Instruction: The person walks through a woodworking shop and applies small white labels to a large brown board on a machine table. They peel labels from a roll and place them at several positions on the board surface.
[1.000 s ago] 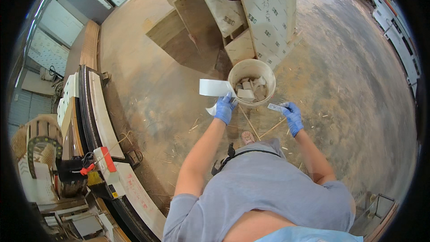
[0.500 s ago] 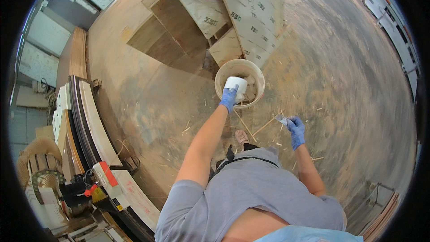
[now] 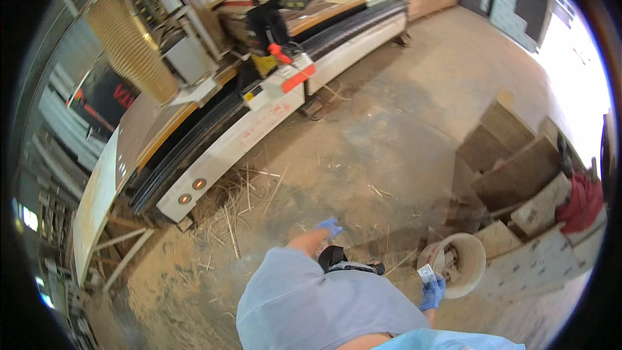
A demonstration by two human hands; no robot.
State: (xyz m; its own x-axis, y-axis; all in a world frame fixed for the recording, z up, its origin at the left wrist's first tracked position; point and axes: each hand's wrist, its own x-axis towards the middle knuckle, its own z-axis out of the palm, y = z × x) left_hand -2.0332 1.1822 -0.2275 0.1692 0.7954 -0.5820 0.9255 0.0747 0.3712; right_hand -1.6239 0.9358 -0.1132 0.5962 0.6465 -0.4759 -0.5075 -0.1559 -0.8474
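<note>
Blue-gloved right hand (image 3: pixel 431 293) pinches a small scrap (image 3: pixel 426 274) just beside the bucket (image 3: pixel 472 277), at its near rim; seemingly mid-clearing, dropping it in looks next. Left hand (image 3: pixel 330 227), well clear of the bucket, holds nothing visible; spread unclear.

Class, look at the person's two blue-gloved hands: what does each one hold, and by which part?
The right hand pinches a small pale flat piece by its lower end. The left hand holds nothing visible.

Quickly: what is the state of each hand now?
Left hand: blue glove, holds nothing visible; open or closed cannot be told.
Right hand: closed on a small pale scrap.
</note>
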